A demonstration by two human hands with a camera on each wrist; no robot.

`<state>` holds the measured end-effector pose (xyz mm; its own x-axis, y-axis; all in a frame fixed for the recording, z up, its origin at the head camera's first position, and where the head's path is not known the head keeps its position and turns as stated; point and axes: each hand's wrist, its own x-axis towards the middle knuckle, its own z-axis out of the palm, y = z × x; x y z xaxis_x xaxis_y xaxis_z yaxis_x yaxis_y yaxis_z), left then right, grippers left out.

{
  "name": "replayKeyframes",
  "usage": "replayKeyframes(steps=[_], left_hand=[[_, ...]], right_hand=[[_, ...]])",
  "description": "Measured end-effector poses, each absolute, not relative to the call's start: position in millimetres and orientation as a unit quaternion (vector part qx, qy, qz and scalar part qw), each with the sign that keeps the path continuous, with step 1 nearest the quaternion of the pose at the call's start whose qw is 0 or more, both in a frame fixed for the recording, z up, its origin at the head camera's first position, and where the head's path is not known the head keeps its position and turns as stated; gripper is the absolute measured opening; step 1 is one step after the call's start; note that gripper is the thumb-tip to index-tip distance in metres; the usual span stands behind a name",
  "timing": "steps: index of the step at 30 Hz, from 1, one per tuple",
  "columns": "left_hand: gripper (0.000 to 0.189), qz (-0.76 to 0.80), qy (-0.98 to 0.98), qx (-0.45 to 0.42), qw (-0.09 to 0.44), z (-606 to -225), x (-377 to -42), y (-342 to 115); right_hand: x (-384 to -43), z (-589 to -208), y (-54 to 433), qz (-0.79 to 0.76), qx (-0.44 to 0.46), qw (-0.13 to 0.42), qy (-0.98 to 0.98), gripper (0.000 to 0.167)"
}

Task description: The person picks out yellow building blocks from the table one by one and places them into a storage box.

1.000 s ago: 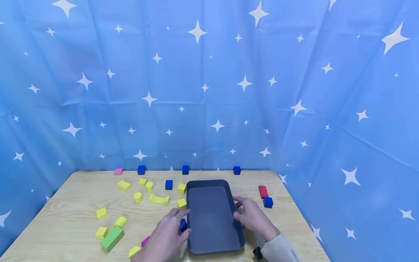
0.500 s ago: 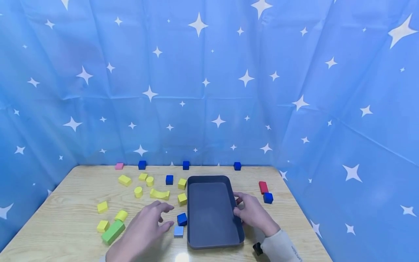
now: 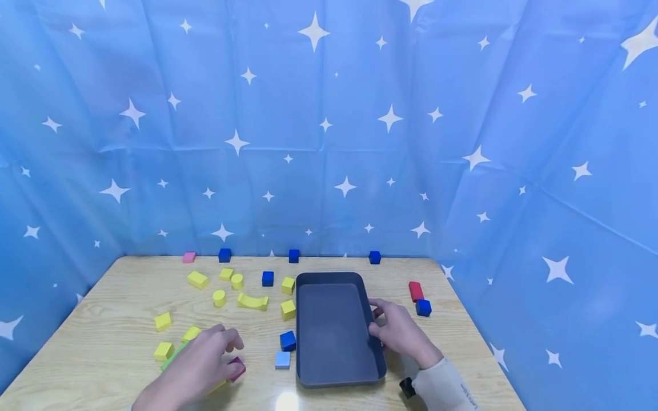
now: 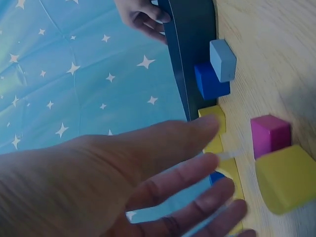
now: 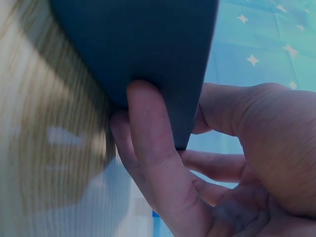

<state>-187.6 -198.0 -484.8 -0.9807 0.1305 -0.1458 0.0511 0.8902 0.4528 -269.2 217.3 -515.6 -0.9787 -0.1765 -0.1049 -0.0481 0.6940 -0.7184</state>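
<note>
My left hand (image 3: 197,362) hovers over the table's front left, fingers spread and loosely bent. Beside its thumb in the head view is a magenta block (image 3: 239,370); the left wrist view shows the magenta block (image 4: 270,136) apart from the fingers, next to a yellow block (image 4: 286,178). A dark grey rectangular tray (image 3: 339,337) lies flat on the table. My right hand (image 3: 401,331) grips its right side, with the thumb at the rim. In the right wrist view, fingers (image 5: 153,128) press the tray's outer wall (image 5: 143,44).
A blue cube (image 3: 288,341) and a light blue block (image 3: 282,360) stand left of the tray. Several yellow blocks (image 3: 252,301) and a partly covered green block (image 3: 173,355) lie further left. A red block (image 3: 416,291) touches a blue cube (image 3: 424,307) at right. A starry curtain (image 3: 277,171) borders the table.
My left hand has let go of the tray's left edge and moved left to the magenta block, uncovering the blue cube and light blue block. The right hand stays on the tray.
</note>
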Motion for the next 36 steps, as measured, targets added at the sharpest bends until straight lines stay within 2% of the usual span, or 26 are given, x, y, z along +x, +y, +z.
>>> replayKeyframes(steps=[8, 15, 26, 36], left_hand=[[0.035, 0.202, 0.971, 0.019, 0.130, -491, -180, -213], [0.030, 0.205, 0.966, 0.016, 0.158, -498, -183, -219], [0.020, 0.218, 0.962, 0.010, 0.165, -503, -183, -227], [0.021, 0.214, 0.969, 0.017, 0.125, -499, -185, -227]], right_hand=[[-270, -517, 217, -0.393, -0.045, 0.081, 0.915, 0.066], [-270, -517, 220, -0.393, -0.054, 0.075, 0.915, 0.066], [-271, -521, 221, -0.400, -0.066, 0.083, 0.910, 0.066], [-269, -520, 221, -0.398, -0.069, 0.084, 0.911, 0.068]])
